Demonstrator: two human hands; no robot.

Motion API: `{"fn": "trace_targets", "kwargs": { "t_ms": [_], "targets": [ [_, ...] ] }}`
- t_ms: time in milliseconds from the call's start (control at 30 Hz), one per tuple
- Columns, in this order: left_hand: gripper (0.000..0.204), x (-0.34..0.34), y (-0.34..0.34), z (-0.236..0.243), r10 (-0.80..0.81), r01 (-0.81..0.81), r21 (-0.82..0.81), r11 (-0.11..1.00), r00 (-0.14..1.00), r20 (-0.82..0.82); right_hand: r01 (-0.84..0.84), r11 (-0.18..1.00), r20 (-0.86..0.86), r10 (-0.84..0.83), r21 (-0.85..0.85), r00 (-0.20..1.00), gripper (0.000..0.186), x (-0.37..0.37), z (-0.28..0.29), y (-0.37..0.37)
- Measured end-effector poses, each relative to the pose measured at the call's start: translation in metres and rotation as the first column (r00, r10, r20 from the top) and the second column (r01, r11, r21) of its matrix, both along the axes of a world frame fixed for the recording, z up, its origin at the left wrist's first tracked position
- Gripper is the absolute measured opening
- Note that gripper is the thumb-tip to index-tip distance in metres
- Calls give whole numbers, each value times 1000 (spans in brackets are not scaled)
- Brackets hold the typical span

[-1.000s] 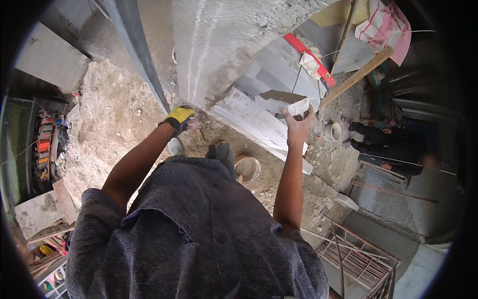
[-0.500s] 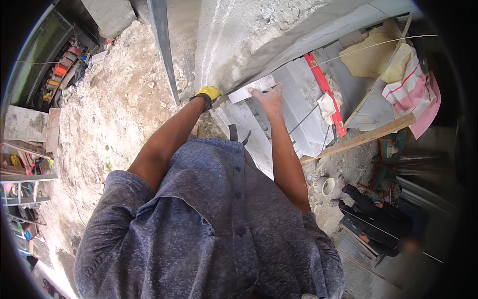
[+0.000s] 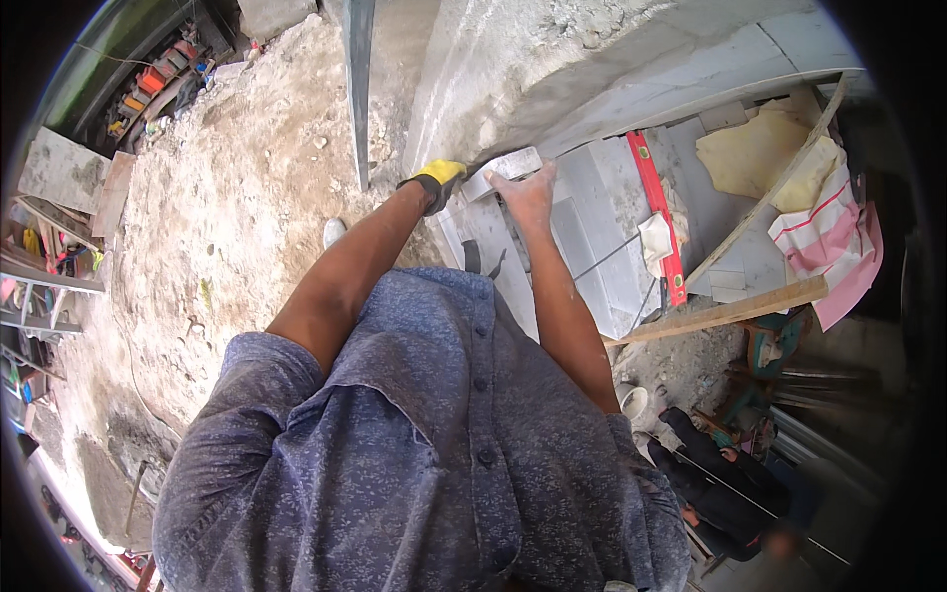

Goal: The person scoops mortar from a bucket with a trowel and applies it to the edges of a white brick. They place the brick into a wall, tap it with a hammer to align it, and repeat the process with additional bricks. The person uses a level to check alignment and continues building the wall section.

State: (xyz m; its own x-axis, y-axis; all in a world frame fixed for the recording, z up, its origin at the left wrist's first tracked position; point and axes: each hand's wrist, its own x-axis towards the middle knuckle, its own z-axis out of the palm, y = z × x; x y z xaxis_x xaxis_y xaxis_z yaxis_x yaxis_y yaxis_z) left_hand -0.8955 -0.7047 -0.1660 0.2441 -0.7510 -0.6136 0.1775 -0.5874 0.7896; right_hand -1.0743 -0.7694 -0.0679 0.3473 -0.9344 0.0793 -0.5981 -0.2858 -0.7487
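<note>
1. While we look straight down from above, we see our left hand (image 3: pixel 435 184), in a yellow and black glove, and our bare right hand (image 3: pixel 529 193) meeting on a small pale block (image 3: pixel 503 163) just above the centre of the frame.
2. The block sits at the foot of the rough grey wall (image 3: pixel 592 59), on the near end of a row of white blocks (image 3: pixel 602 227).
3. Grip: the gloved fingers press against the block's left end; the bare hand lies spread over its right side and the course below. We cannot tell whether either hand fully closes around it.
4. Risk, as we judge it: the piece is narrow and perched at an edge, so uneven pressure from one side could tip it or slide it off the course toward the rubble ground (image 3: pixel 227 227).
5. A bare finger could get pinched between block and wall.
6. The block looks light grey-white, rectangular, chalky, with dusty faces and fairly crisp edges.
7. Right of centre, a red spirit level (image 3: pixel 659 217) lies across the white blocks, beside a wooden plank (image 3: pixel 730 311).
</note>
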Motion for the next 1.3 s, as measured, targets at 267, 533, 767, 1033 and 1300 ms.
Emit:
{"fn": "trace_targets", "kwargs": {
  "t_ms": [267,533,767,1033,1300],
  "targets": [
    [11,-6,7,-25,66,-48,112,993,984,-166,-30,999,-62,32,41,998,99,4,6,1],
    [19,-44,25,-87,141,-100,-271,957,981,133,-140,979,187,111,146,976,100,-2,-26,-17],
    [28,-33,22,-33,132,-112,-148,983,982,135,-127,967,99,108,219,989,72,-24,-17,-31],
    [33,-11,-2,-79,286,-267,116,957,780,-556,-284,905,207,227,316,952,85,-13,-7,-42],
    [40,-25,4,-142,-43,33,-72,997,988,-149,-327,876,291,228,356,929,82,-27,4,-34]
  ]
}}
